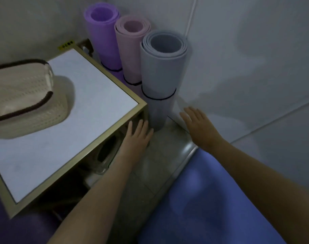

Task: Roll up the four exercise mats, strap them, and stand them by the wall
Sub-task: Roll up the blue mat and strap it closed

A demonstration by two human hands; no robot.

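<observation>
Three rolled foam mats, purple [102, 34], pink [131, 50] and grey [160, 67], stand strapped at upper centre. Left hand [137, 136] and right hand [197, 124] hover flat-fingered, holding nothing, either side of the grey mat's base.

One view only: a wide-angle camera worn on the head, facing forward and steeply down toward the wall [247, 50]. It sits close: left hand [136, 136] and right hand [197, 124] reach in from the lower edge, tabletop [80, 111] at left.

Dim home room corner, plain white walls [238, 50], tiled floor [160, 155], gold-framed white counter [76, 110] at nine o'clock, woven basket [23, 95] on it
</observation>
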